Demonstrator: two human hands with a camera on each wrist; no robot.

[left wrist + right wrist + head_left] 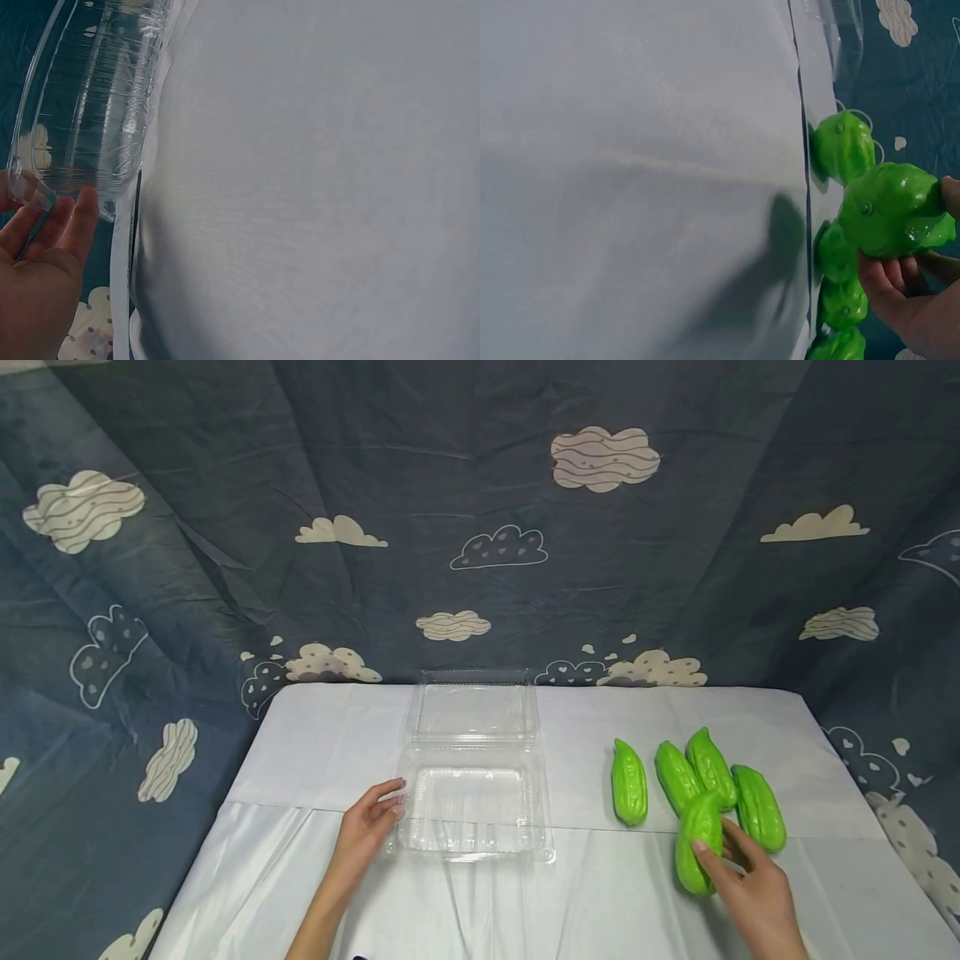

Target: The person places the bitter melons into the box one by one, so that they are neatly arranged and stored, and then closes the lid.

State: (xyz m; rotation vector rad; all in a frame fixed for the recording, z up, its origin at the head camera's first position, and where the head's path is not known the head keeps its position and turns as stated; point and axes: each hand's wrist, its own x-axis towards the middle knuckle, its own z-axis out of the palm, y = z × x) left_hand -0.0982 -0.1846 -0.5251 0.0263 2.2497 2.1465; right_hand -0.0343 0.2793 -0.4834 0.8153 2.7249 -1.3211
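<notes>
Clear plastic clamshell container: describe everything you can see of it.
The clear plastic clamshell container looks thin, glossy and transparent; a seam in the white cloth shows through it. It lies open on that cloth, with nothing visible inside. Its rectangular base has ribbed walls, a rim and small tabs at the two near corners. The rectangular lid is folded back on the far side, its far edge seen against the dark backdrop. The left hand touches its left side.
</notes>
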